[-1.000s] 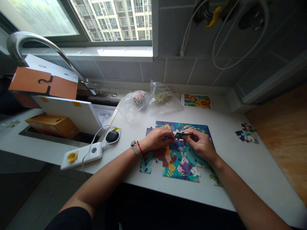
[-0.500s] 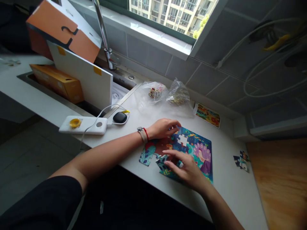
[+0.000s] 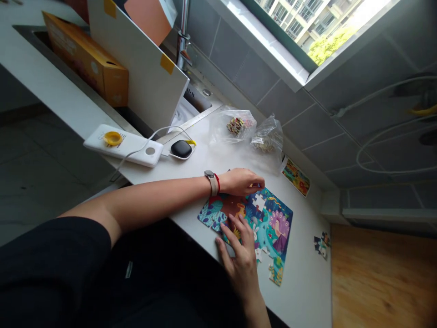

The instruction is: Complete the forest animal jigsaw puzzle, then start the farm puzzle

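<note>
Multicoloured flat card jigsaw [image 3: 264,232] on white counter [image 3: 303,282]; prob. light, stiff, tabs bendable; grip pcs by edges. R hand [image 3: 243,257]: fingers spread on it. L hand [image 3: 241,181]: curled, can't tell if holding.

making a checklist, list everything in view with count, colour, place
jigsaw puzzle: 1, multicoloured, on counter
loose pieces: several, multicoloured, counter's right
plastic bags: 2, clear, near wall
picture card: 1, multicoloured, by bags
flat device: 1, white, counter's left
round object: 1, yellow, on device
case: 1, black, beside device
boxes: 2, orange, at sink
panel: 1, white, between boxes
faucet: 1, silver, by sink
window: 1, green-framed, top right
wood surface: 1, brown, lower right
cables: several, white, device, wall
watch: 1, pale, left wrist
left hand: 1, bare, puzzle's far edge
right hand: 1, bare, puzzle's near edge
</note>
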Action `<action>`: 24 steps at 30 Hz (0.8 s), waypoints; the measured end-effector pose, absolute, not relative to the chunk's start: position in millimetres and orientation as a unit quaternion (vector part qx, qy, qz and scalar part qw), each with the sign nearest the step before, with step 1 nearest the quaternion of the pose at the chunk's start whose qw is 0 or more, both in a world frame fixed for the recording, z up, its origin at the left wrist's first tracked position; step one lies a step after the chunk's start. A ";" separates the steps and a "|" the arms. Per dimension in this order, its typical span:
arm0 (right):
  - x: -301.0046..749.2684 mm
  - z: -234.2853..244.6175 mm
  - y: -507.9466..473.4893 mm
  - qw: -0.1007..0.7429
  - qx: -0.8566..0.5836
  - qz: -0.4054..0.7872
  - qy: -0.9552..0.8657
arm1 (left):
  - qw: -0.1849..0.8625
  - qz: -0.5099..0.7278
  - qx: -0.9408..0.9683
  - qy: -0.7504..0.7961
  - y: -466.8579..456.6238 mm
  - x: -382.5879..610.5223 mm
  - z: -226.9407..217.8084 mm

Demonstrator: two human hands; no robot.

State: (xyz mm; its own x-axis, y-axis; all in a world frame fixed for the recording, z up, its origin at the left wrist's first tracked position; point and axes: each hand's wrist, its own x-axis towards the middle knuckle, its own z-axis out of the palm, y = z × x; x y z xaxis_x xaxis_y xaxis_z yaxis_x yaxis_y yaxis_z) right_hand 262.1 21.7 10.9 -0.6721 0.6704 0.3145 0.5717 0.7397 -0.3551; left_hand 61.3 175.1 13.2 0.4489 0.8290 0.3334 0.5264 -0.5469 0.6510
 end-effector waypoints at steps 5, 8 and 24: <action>257.3 4.8 13.8 0.203 -0.334 0.119 -0.913 | 0.221 0.318 0.826 0.410 174.1 62.3 14.2; 256.5 4.4 12.6 0.208 -0.337 0.120 -0.910 | 0.217 0.320 0.829 0.405 174.6 63.3 12.6; 256.1 5.6 11.9 0.217 -0.338 0.120 -0.908 | 0.206 0.311 0.838 0.398 175.7 63.9 10.5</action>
State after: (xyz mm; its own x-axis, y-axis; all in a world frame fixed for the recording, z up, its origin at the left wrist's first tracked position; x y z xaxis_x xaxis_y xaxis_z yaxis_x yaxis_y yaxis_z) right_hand 256.1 11.9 5.6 -0.6772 0.6664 0.3120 0.5621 0.7421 -0.3651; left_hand 63.9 175.7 10.5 0.4895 0.7955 0.3571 0.5395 -0.5980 0.5927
